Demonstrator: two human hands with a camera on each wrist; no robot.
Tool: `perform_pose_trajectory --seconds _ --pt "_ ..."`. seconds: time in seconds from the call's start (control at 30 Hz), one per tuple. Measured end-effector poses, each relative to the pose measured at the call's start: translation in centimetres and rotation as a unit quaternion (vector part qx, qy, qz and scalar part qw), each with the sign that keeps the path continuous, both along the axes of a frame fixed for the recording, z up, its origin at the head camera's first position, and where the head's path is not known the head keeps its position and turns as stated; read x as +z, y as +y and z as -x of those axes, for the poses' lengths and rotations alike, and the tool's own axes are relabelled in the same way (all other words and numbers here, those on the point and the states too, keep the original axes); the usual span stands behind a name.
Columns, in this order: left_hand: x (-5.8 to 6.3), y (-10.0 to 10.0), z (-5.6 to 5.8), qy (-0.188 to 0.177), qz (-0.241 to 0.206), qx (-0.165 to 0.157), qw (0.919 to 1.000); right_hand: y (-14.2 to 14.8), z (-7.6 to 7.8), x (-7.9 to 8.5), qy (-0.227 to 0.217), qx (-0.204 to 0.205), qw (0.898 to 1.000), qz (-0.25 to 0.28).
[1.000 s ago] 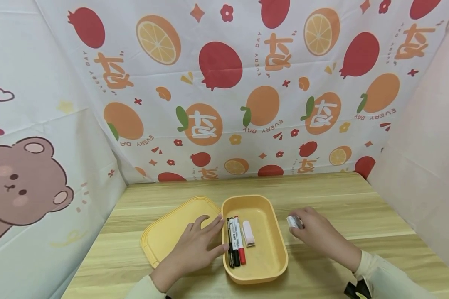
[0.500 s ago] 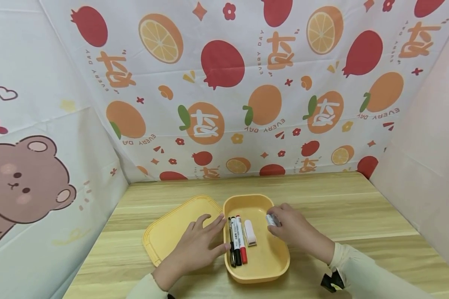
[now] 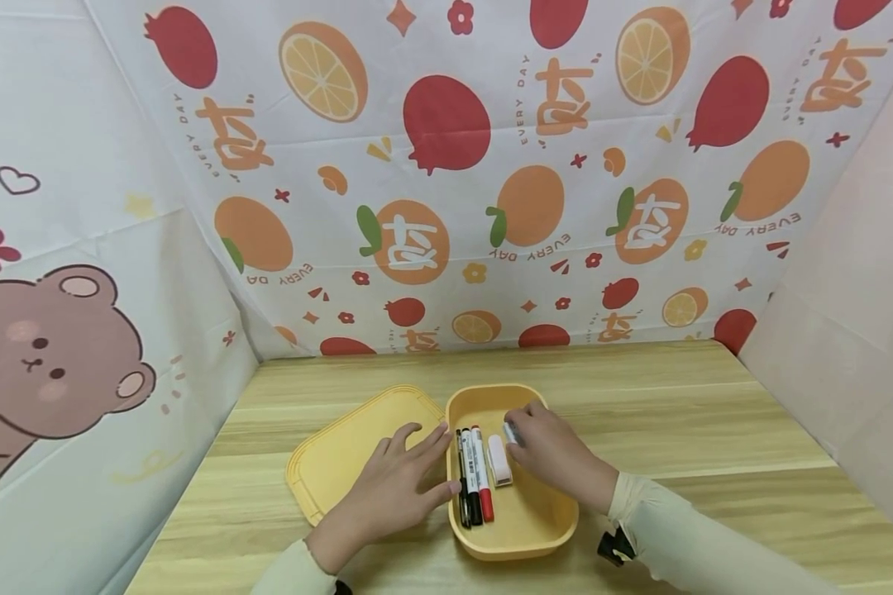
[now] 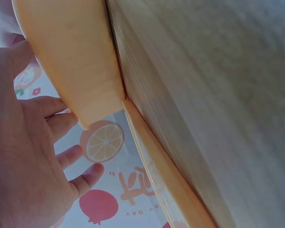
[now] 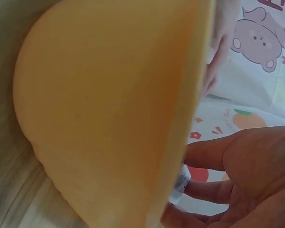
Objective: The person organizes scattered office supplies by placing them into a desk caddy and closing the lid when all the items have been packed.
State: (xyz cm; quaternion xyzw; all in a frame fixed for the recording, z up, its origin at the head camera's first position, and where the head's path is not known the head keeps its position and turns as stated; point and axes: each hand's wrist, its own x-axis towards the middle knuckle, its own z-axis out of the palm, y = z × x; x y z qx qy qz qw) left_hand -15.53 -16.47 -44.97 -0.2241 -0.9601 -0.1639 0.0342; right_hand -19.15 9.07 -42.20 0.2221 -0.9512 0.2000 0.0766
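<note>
In the head view, a yellow plastic box [image 3: 517, 529] stands on the table. At its left side lie a slim black pen [image 3: 465, 506], a black-capped marker [image 3: 472, 479] and a red-capped marker [image 3: 482, 471]. Beside them is a pale pink stapler [image 3: 499, 463]. My right hand [image 3: 558, 450] reaches over the right wall and pinches a small white item with grey print [image 5: 181, 183], low inside the box; the fingers cover most of it. My left hand [image 3: 396, 487] spreads its fingers along the left rim, thumb and fingertips touching it.
A yellow lid [image 3: 350, 450] lies flat left of the box, partly beneath my left hand. The wooden table [image 3: 662, 397] runs back to a fruit-print cloth [image 3: 446, 207]. A bear-print cloth [image 3: 164, 322] hangs at the left, a pale one [image 3: 848, 330] at the right.
My right hand has moved left, from the table beside the box to inside it, carrying the small white item close to the stapler. The left hand stays on the rim.
</note>
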Motion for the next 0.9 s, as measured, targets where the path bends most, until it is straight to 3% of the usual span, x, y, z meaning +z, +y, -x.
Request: perform_pose_trajectory --seconds 0.37,0.67,0.9 --pt "0.0 0.0 0.0 0.001 0.0 0.0 1.0 -0.6 0.8 -1.4 0.039 -0.019 0.997 -0.063" --pt "-0.2 0.0 0.1 0.0 0.001 0.001 1.0 -0.9 1.1 -2.8 0.027 -0.023 0.995 -0.098" --pt "-0.1 0.0 0.1 -0.002 -0.001 0.001 1.0 -1.2 1.2 -3.5 0.029 -0.028 0.995 -0.096"
